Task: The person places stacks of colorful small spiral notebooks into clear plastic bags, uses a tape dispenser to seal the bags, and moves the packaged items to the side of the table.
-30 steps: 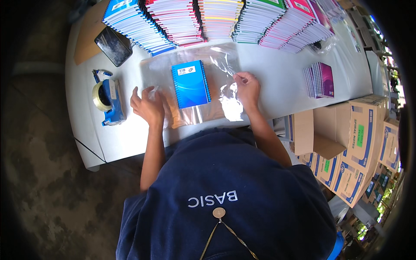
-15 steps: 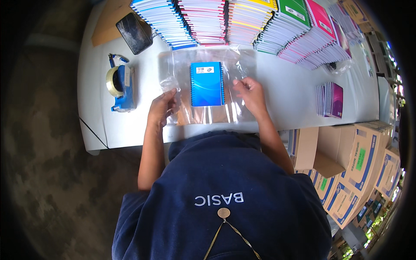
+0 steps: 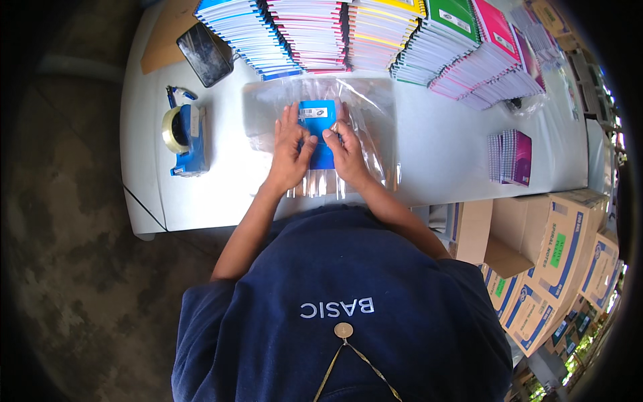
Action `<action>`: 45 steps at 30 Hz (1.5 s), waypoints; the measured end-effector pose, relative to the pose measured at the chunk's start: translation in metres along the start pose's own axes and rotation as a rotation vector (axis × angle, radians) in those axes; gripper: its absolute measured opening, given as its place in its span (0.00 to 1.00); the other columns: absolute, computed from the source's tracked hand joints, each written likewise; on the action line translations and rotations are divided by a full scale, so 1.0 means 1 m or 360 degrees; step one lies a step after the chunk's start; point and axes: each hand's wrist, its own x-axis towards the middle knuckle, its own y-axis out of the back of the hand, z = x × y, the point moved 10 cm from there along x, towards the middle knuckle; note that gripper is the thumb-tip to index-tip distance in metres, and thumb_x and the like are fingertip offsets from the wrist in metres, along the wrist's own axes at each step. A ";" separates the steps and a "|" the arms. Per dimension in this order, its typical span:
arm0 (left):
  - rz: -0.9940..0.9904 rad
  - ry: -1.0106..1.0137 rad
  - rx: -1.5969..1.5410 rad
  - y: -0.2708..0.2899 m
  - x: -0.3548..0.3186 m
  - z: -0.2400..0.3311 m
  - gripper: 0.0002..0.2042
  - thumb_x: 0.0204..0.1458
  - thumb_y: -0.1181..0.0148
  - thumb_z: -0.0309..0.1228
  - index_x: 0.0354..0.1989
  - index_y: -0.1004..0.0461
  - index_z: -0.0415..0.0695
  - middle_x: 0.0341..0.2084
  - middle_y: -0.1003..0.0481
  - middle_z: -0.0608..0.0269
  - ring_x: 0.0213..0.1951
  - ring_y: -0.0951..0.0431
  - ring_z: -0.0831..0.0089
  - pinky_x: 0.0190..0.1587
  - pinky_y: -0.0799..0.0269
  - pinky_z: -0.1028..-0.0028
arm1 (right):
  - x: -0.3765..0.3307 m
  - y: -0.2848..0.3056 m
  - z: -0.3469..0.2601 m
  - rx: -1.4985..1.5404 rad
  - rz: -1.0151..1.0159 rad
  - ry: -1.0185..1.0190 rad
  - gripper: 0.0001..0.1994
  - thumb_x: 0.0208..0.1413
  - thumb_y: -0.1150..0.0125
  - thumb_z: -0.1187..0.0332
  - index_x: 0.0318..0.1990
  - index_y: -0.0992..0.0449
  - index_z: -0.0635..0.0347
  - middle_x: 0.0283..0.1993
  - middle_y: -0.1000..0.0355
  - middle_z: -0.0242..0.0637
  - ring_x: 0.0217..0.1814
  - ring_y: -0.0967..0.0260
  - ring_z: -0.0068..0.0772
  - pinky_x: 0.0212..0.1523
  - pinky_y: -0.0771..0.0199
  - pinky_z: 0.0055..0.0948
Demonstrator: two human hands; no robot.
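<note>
A blue spiral notebook (image 3: 323, 158) with a white label lies on a clear plastic sheet (image 3: 375, 144) on the table in front of me. My left hand (image 3: 289, 153) is at the notebook's left side, fingers straight along the edge and thumb on the cover. From the right side my right hand (image 3: 346, 153) grips it, thumb on the cover and the other fingers partly hidden at the edge. Creases in the plastic run out around both hands. Whether the plastic lies over the cover cannot be made out.
At the left stands a blue tape dispenser (image 3: 194, 144) with a pen-like blue tool (image 3: 181, 95) behind it. A dark phone (image 3: 206, 55) lies farther back. Tall stacks of spiral notebooks (image 3: 385, 43) line the far side. Small purple notebooks (image 3: 512, 157) sit right; cardboard boxes (image 3: 552, 251) stand beyond the near-right edge.
Both hands have come inward from the plastic's sides onto the notebook's two edges. The plastic has shifted and creased, and the notebook sits slightly lower and to the left.
</note>
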 end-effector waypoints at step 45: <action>-0.0131 0.0001 0.0255 -0.021 -0.010 0.002 0.10 0.62 0.57 0.39 0.38 0.38 0.44 0.65 0.51 0.43 0.69 0.59 0.50 0.64 0.76 0.44 | 0.025 -0.025 -0.019 -0.1494 -0.0962 0.0005 0.39 0.47 0.37 0.68 0.67 0.50 0.43 0.69 0.49 0.35 0.70 0.51 0.38 0.55 0.32 0.36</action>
